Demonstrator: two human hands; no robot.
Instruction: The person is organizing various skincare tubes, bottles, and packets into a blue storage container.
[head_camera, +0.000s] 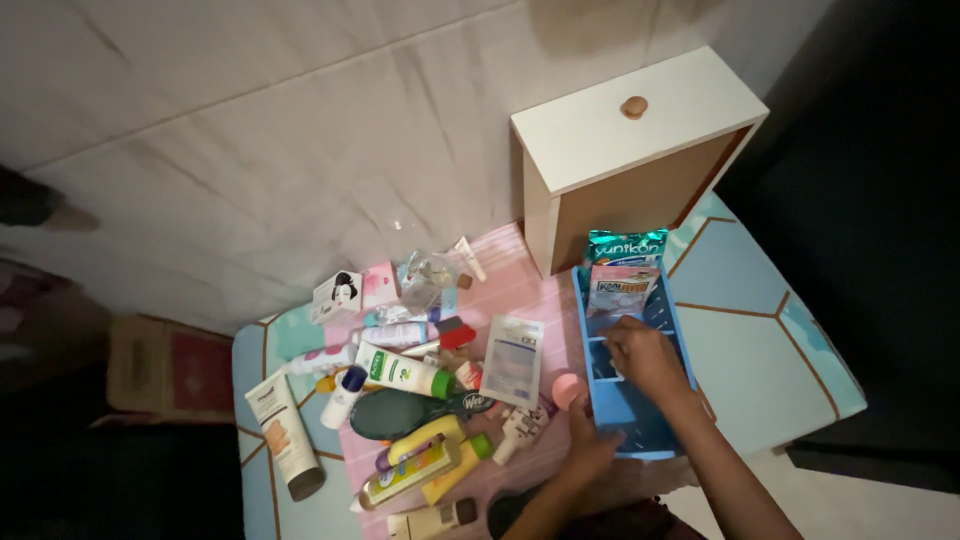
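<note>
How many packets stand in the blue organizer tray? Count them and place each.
2. A green packet stands at the far end of the blue organizer tray, and a pink-and-white packet leans just in front of it. The right hand may hide others.

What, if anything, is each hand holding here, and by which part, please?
Neither hold is clear. The right hand reaches into the blue divided organiser; the left hand rests at its near left edge, beside a small pink lid.
</note>
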